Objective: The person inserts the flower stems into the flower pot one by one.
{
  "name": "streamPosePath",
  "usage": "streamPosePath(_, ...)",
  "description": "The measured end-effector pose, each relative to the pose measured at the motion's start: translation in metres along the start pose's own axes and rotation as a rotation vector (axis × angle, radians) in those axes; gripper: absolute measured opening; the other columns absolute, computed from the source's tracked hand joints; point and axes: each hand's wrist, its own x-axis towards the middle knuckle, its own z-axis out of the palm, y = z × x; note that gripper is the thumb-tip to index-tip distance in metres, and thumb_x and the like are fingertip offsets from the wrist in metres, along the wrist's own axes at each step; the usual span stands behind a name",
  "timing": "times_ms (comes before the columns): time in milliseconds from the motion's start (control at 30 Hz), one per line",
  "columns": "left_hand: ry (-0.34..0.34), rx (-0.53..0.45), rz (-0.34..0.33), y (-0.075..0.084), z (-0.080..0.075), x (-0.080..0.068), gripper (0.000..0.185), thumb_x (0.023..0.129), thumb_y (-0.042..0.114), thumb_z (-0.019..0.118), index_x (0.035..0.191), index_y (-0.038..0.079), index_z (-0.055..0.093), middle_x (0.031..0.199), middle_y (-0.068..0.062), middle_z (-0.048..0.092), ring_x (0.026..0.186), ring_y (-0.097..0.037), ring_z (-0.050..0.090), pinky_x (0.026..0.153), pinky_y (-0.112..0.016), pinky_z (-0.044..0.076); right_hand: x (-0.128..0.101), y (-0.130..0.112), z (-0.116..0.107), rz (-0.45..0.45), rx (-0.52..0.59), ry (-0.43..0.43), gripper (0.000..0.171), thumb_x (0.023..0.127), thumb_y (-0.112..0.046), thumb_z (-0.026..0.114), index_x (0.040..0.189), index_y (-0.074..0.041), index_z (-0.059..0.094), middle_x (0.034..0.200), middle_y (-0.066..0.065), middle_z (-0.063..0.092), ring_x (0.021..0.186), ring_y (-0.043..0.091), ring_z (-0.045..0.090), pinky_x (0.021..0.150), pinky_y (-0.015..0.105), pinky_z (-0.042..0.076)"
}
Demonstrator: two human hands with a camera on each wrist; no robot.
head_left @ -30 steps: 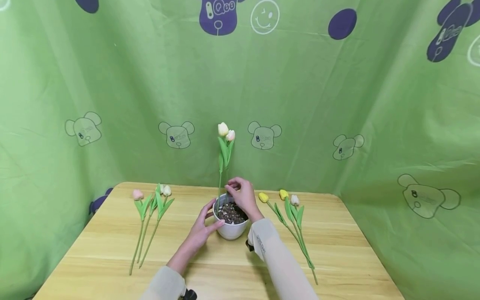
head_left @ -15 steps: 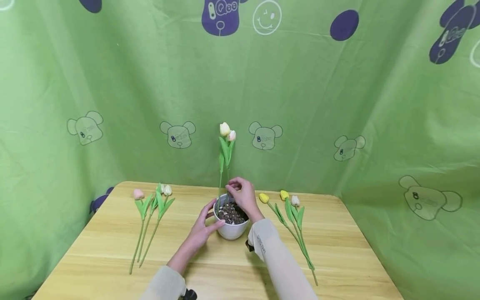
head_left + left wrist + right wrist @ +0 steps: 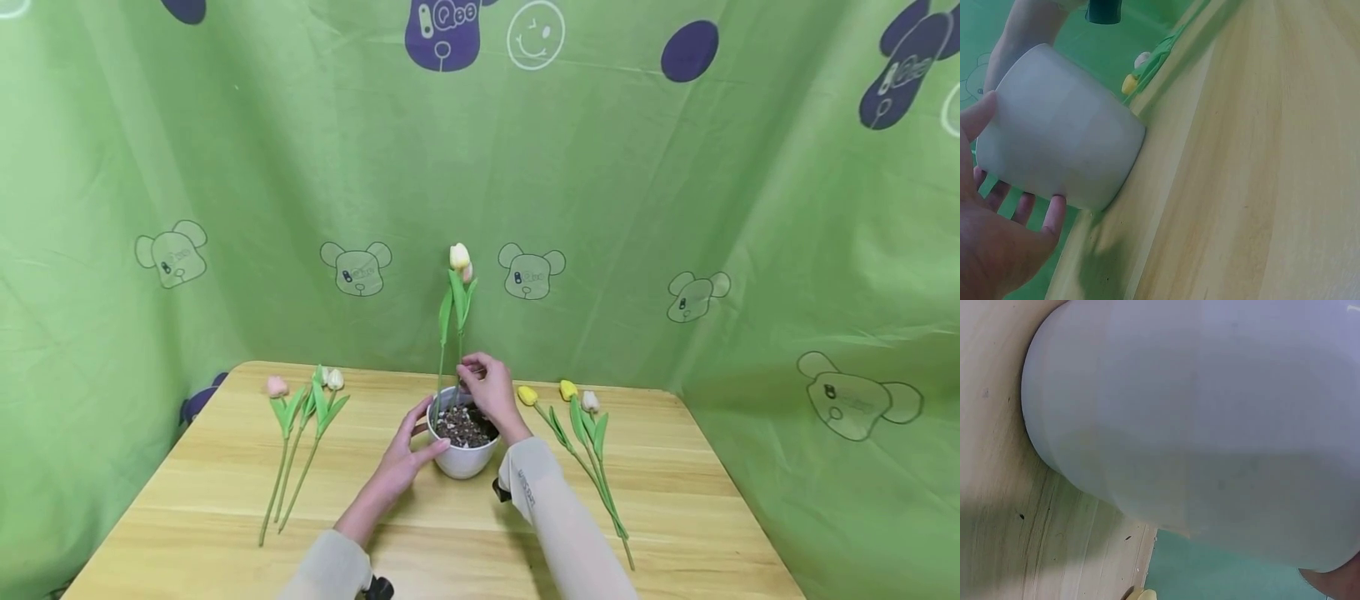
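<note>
Wooden table (image 3: 675,517) with white pot (image 3: 461,460), loose tulips (image 3: 300,433) either side.

You face a light wooden table (image 3: 675,508) with visible grain, evenly lit. A green cloth backdrop (image 3: 675,208), creased and hanging in folds, encloses it behind and on both sides. The cloth carries printed bear heads (image 3: 356,268), purple bear figures (image 3: 442,33), purple dots (image 3: 688,50) and a white smiley face (image 3: 536,33).
</note>
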Motion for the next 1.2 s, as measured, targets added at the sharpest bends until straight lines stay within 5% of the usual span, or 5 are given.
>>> streamPosePath(367,-0.026,-0.011,0.013,-0.002,0.008,0.006,0.084,0.092,0.027,0.078,0.162,0.034,0.032,0.169,-0.009,0.03,0.146,-0.04,0.04,0.115,-0.07,0.035,-0.003,-0.002,-0.015,0.019,0.038,0.034,0.023,0.097,-0.006,0.07,0.118,0.003,0.069,0.105,0.021,0.073,0.084,0.029,0.072,0.071,0.035,0.066)
streamPosePath(767,-0.007,-0.012,-0.01,-0.001,0.006,0.002,0.084,0.091,0.029,0.079,0.162,0.033,0.033,0.169,-0.01,0.029,0.147,-0.041,0.04,0.115,-0.073,0.032,-0.011,-0.002,-0.032,0.03,0.113,0.023,0.026,0.097,-0.004,0.068,0.122,0.006,0.067,0.109,0.026,0.07,0.099,0.051,0.069,0.077,0.04,0.066)
streamPosePath(1200,0.006,-0.017,-0.018,-0.001,-0.001,0.001,0.086,0.09,0.027,0.08,0.162,0.032,0.033,0.169,-0.009,0.029,0.148,-0.042,0.037,0.115,-0.074,0.031,-0.034,0.002,-0.075,0.055,0.167,0.033,0.029,0.097,-0.002,0.068,0.124,0.008,0.065,0.11,0.026,0.068,0.088,0.033,0.073,0.077,0.033,0.065)
